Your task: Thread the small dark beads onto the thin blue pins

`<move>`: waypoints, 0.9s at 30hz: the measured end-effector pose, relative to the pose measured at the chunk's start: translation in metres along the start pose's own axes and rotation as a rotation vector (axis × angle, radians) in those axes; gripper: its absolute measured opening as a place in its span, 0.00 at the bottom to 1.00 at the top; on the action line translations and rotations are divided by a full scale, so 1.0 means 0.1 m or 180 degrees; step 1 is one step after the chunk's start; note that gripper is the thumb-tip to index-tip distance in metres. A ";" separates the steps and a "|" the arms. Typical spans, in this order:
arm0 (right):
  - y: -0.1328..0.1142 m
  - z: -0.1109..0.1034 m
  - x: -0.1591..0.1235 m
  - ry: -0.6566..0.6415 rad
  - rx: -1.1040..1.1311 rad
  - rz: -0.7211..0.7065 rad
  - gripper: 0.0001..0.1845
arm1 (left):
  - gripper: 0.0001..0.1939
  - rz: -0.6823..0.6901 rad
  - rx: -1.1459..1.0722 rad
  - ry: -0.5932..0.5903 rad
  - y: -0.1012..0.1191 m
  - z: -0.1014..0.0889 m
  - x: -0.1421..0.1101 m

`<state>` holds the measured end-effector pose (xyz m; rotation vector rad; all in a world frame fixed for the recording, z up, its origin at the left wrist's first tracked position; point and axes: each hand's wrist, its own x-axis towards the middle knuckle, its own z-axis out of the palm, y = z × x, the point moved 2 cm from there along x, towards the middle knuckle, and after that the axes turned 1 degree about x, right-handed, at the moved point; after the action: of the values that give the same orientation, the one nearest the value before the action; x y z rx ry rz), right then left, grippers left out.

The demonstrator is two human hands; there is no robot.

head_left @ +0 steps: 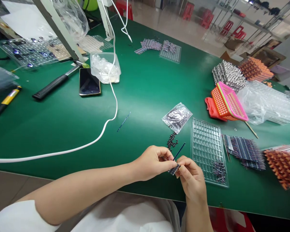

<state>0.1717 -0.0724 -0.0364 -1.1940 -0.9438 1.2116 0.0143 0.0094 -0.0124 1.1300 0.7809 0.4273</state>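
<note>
Pinching small dark piece (174,170) and slim blue strip (179,151) in nearly closed fingertips of left hand (153,163) and right hand (192,176), over table (145,138), near front edge; could drop either through loose pinch; might scatter loose dark beads (171,142) just beyond by brushing them.

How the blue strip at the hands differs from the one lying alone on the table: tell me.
The held strip rises from the fingers; the loose strip lies on the green table. The held strip is partly hidden; the loose strip shows end to end. Both are narrow and bluish.
</note>
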 end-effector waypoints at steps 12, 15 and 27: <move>0.02 -0.01 0.00 -0.0060 0.0207 0.0090 0.07 | 0.09 0.0094 0.0250 0.0009 0.02 -0.01 -0.01; 0.01 0.00 0.01 -0.0046 0.0318 0.0230 0.08 | 0.09 0.0112 0.0313 -0.0012 0.03 -0.02 -0.01; -0.03 0.03 0.02 -0.0257 0.0950 0.0492 0.04 | 0.09 0.0070 0.0160 -0.0237 0.04 -0.01 -0.02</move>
<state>0.1691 -0.0700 -0.0331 -0.9986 -0.7081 1.4766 0.0124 0.0102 -0.0085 1.1958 0.7180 0.3836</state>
